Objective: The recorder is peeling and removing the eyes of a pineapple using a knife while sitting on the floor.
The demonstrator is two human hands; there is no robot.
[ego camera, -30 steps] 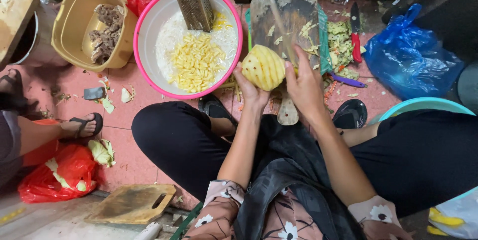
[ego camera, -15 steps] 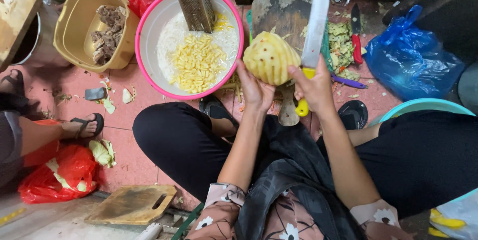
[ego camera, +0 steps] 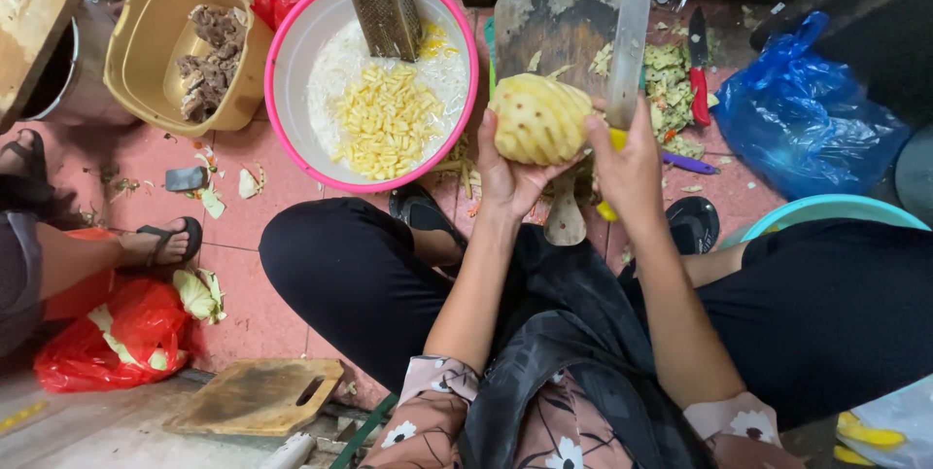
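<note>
Left hand (ego camera: 510, 177) cups the peeled pineapple (ego camera: 540, 119) above the cutting board (ego camera: 564, 27) while the right hand (ego camera: 630, 163) grips the upright knife (ego camera: 629, 36), whose cuts should arguably stay shallow, clear of the supporting fingers.

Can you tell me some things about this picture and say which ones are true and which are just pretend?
1. The left hand holds a peeled pineapple. True.
2. The right hand holds a spoon. False: it holds a knife with a yellow handle, blade pointing up.
3. A metal grater stands in the pink-rimmed bowl. True.
4. The pink-rimmed bowl is empty. False: it holds yellow cut pieces.
5. A blue plastic bag lies on the right side of the floor. True.
6. The pineapple rests flat on the cutting board. False: it is held up in the hand above the board.
</note>
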